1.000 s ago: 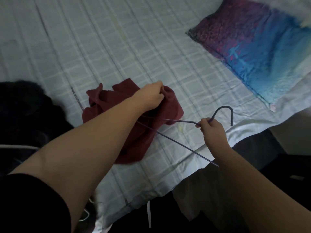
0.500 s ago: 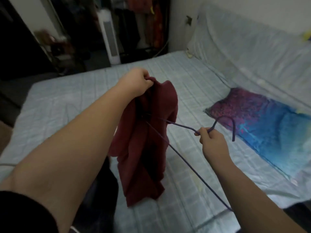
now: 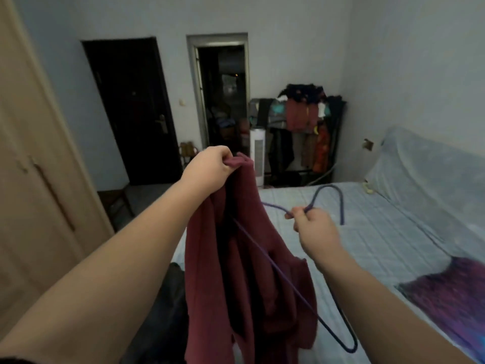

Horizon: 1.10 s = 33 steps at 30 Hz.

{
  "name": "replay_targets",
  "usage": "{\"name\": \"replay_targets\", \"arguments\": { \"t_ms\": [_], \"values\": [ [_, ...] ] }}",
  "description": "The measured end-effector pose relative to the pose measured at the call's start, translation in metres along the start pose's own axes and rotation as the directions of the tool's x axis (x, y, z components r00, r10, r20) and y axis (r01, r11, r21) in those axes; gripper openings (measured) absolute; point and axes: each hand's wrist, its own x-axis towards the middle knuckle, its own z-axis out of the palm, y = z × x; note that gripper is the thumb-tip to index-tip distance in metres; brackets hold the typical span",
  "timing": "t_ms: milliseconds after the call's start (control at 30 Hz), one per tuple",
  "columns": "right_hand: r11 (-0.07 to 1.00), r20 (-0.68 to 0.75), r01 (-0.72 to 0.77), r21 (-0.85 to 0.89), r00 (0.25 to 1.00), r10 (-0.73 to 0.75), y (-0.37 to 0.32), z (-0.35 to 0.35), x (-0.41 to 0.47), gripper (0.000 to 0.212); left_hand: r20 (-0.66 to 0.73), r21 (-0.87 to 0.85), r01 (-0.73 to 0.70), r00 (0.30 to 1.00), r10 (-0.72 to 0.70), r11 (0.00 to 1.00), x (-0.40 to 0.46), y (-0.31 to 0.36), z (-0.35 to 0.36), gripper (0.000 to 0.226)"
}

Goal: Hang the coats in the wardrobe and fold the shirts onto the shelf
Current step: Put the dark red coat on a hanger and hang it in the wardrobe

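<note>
Head view: bed [image 3: 380,232] below, clothes rack [image 3: 307,132] beyond. My raised left hand [image 3: 207,166] pinches the maroon coat [image 3: 246,271]; right hand [image 3: 315,229] grips the purple hanger [image 3: 329,189], fingers curled.

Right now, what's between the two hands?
In the head view, the hanger's wire arm runs from the right hand toward the red garment that the left hand holds up. Behind the gap lies the bed.

Maroon coat [image 3: 246,271], purple hanger [image 3: 296,285], pale blue checked sheet [image 3: 388,237], blk door [image 3: 131,109].
</note>
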Motion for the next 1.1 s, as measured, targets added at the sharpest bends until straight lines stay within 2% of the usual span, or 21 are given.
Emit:
{"name": "replay_targets", "arguments": {
  "t_ms": [67,167,233,300,367,433,467,533,600,633,667,700,733,767,800,867,900,967,1033,1100],
  "values": [
    [0.997,0.131,-0.008,-0.081,0.991,0.018,-0.011,0.032,0.007,0.028,-0.035,-0.031,0.002,0.999,-0.003,1.0,-0.007,-0.004,-0.016,0.017],
    [0.999,0.12,-0.032,-0.015,0.992,0.034,-0.023,0.06,0.017,0.028,-0.009,-0.043,0.01,1.0,-0.011,0.999,-0.021,-0.018,-0.037,0.011],
    [0.998,0.07,0.01,0.06,0.997,-0.014,-0.038,0.067,0.022,0.028,0.146,-0.088,-0.046,0.987,0.059,0.995,-0.033,-0.03,-0.049,0.008],
    [0.99,0.018,0.066,0.125,0.997,-0.068,-0.054,0.071,0.026,0.03,0.367,-0.078,-0.098,0.922,0.12,0.992,-0.042,-0.037,-0.062,0.009],
    [0.971,-0.005,0.104,0.214,0.994,-0.105,-0.07,0.074,0.026,0.03,0.541,0.063,-0.124,0.838,0.07,0.99,-0.048,-0.038,-0.074,0.011],
    [0.953,-0.002,0.128,0.276,0.991,-0.133,-0.082,0.076,0.022,0.029,0.616,0.193,-0.164,0.787,0.01,0.967,-0.049,-0.037,-0.08,0.016],
    [0.945,0.003,0.141,0.297,0.989,-0.148,-0.087,0.076,0.02,0.029,0.63,0.254,-0.195,0.777,-0.009,0.947,-0.049,-0.036,-0.082,0.026],
    [0.929,0.006,0.174,0.327,0.983,-0.186,-0.097,0.074,0.016,0.029,0.667,0.384,-0.207,0.736,-0.116,0.9,-0.05,-0.028,-0.091,0.031],
    [0.919,-0.009,0.212,0.332,0.975,-0.222,-0.101,0.073,0.015,0.028,0.688,0.401,-0.153,0.702,-0.186,0.903,-0.053,-0.014,-0.11,0.038],
    [0.915,-0.017,0.218,0.339,0.974,-0.226,-0.101,0.072,0.015,0.028,0.648,0.353,-0.123,0.747,-0.148,0.928,-0.052,-0.006,-0.121,0.044],
    [0.912,-0.024,0.217,0.348,0.974,-0.223,-0.101,0.072,0.016,0.028,0.534,0.295,-0.125,0.844,-0.055,0.947,-0.049,0.003,-0.131,0.045],
    [0.909,-0.029,0.214,0.358,0.975,-0.218,-0.1,0.072,0.017,0.028,0.354,0.272,-0.189,0.931,0.085,0.943,-0.041,0.007,-0.138,0.042],
    [0.906,-0.031,0.207,0.369,0.977,-0.21,-0.098,0.073,0.018,0.028,0.212,0.289,-0.279,0.952,0.223,0.916,-0.031,0.01,-0.139,0.039],
    [0.904,-0.027,0.197,0.379,0.979,-0.202,-0.097,0.075,0.018,0.027,0.182,0.305,-0.336,0.939,0.292,0.891,-0.021,0.01,-0.136,0.039],
    [0.903,-0.018,0.19,0.385,0.98,-0.199,-0.097,0.077,0.018,0.027,0.26,0.317,-0.347,0.927,0.271,0.882,-0.014,0.006,-0.13,0.045],
    [0.903,-0.005,0.202,0.378,0.976,-0.217,-0.094,0.081,0.017,0.026,0.485,0.337,-0.297,0.868,0.107,0.893,-0.001,-0.006,-0.108,0.057],
    [0.903,-0.002,0.212,0.374,0.974,-0.228,-0.093,0.082,0.015,0.026,0.553,0.341,-0.277,0.832,0.046,0.898,0.002,-0.012,-0.099,0.057],
    [0.908,0.018,0.215,0.359,0.971,-0.237,-0.088,0.086,0.016,0.026,0.606,0.333,-0.274,0.796,0.018,0.902,0.007,-0.02,-0.089,0.046],
    [0.918,0.064,0.172,0.356,0.976,-0.207,-0.082,0.089,0.019,0.026,0.595,0.317,-0.332,0.799,0.085,0.888,0.009,-0.026,-0.084,0.03],
    [0.915,0.136,0.122,0.384,0.973,-0.187,-0.076,0.088,0.023,0.023,0.59,0.286,-0.353,0.797,0.126,0.891,0.006,-0.031,-0.08,0.026]
  ]
}}
